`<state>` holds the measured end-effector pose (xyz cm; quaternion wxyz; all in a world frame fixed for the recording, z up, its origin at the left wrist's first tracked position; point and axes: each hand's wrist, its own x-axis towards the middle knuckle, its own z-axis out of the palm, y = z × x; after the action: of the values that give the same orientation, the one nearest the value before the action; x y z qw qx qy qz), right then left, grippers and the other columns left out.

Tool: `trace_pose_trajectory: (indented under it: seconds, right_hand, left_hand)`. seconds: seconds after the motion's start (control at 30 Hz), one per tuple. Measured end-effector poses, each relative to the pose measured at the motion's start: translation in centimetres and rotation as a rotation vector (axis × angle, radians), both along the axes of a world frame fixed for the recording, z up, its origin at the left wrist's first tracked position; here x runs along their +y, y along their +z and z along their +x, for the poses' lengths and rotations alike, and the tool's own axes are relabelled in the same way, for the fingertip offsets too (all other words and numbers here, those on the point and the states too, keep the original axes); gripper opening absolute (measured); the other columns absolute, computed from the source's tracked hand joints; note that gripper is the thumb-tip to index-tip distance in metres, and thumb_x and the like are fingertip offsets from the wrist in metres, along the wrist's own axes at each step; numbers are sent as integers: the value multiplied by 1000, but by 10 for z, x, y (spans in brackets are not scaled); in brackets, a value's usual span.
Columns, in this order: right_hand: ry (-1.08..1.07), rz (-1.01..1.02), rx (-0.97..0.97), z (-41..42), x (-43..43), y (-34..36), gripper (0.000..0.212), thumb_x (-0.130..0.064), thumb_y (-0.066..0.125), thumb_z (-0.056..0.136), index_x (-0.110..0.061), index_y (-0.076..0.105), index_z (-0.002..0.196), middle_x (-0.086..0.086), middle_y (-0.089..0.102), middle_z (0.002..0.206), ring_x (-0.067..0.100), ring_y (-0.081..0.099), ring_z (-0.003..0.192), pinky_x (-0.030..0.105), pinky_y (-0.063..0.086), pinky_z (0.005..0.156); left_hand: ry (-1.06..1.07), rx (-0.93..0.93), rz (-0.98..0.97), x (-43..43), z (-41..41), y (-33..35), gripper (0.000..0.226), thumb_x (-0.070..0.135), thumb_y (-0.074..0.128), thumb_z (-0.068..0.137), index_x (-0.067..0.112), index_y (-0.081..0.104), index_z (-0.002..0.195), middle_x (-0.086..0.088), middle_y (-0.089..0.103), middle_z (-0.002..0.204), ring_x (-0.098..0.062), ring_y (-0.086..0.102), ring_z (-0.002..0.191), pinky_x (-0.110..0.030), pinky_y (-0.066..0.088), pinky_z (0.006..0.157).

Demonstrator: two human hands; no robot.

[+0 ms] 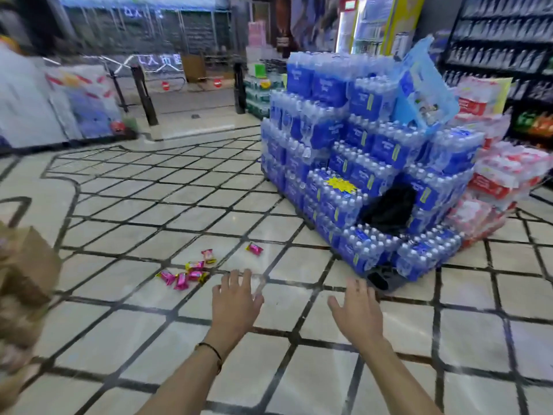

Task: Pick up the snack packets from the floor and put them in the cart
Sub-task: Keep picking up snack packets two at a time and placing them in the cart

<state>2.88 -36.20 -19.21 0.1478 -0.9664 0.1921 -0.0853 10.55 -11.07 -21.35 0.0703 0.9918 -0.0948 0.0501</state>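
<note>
On the floor (125,211), head view: pink packets (191,274) are lying in a loose cluster on a pale tile, some touching or overlapping. One packet is sitting just beyond the cluster. A stray packet (254,248) is lying further right, apart from the rest. None is being held.

Left hand (236,298) is hovering palm-down over the tiles, fingers straight and slightly spread, gripping nothing. Its fingertips are pointing just right of the cluster, near it but not touching. A thin dark band (213,353) is sitting on the left wrist.

Right hand (357,313) is hovering palm-down, well right of the packets, fingers loosely spread, thumb out to the side, holding nothing.

Water packs (359,151) are standing stacked in steps at right. A black bag (389,209) is resting in a gap in the stack. Red packs (493,181) are piled just behind them.

Brown box (33,265) is showing at the left edge, blurred; can't tell what it's sitting on.

Background is smeared: shelves (502,40) are running along the far right, a cooler (374,22) is standing behind the stack, and barrier posts (143,91) are standing at far left.
</note>
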Motion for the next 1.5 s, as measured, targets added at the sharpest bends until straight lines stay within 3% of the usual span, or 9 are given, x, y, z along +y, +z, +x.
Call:
trace_pose_trajectory:
  seconds: [0.13,0.27,0.53,0.73,0.83,0.97,1.13,1.27,1.5]
  right_hand:
    - [154,-62,-7,82,60,3,53,-52,50,93,-17,45,133,4,55,128,24,51,114,36,47,89]
    - [240,-89,21,147,105,6,64,-55,48,94,-17,39,144,3,50,140,23,49,123,37,48,95]
    - [362,-137,88,260,131,-3,64,-54,44,96,-18,36,147,3,46,145,25,41,132,40,43,102]
    - [447,-139,150,375,120,-37,67,-56,39,97,-21,27,153,3,34,156,25,27,145,45,33,113]
    - [483,-131,187,441,113,-50,67,-55,37,99,-22,22,155,3,28,160,27,21,149,46,27,117]
    - [514,-95,215,526,104,-56,63,-52,42,97,-22,29,151,2,36,155,27,27,145,46,31,113]
    - [545,-92,293,622,105,-63,63,-52,41,97,-22,28,151,3,39,152,28,29,142,46,33,112]
    - [597,-106,332,696,116,-82,65,-51,37,99,-21,23,154,2,31,157,27,24,146,46,30,114]
    - [584,-120,451,820,143,-122,62,-50,38,99,-25,22,154,2,24,161,28,19,148,47,27,116]
  left_hand:
    - [4,2,52,47,58,5,60,53,59,81,16,63,128,-12,64,127,-36,60,118,-52,50,91]
    - [-17,2,64,81,111,10,66,55,42,90,19,43,145,-9,47,148,-34,38,140,-53,33,110]
    - [2,52,54,108,220,-11,64,56,53,84,19,57,135,-11,56,143,-36,53,130,-55,42,105]
    - [36,106,71,104,314,-35,66,55,40,93,20,39,149,-9,34,160,-35,26,149,-55,27,115]
    - [90,141,81,102,366,-44,66,55,37,92,20,42,148,-10,38,157,-34,29,148,-57,29,115]
    - [194,170,46,93,434,-42,68,57,38,92,20,44,149,-8,40,157,-34,31,147,-55,30,114]
    - [242,227,38,92,511,-43,68,57,30,100,24,19,159,-4,20,166,-28,13,153,-50,19,121]
    - [291,278,57,105,578,-61,69,55,34,97,23,26,157,-5,27,163,-31,22,150,-52,26,118]
    - [273,392,39,135,712,-108,66,45,69,75,16,60,133,-12,60,136,-41,55,127,-56,50,94]
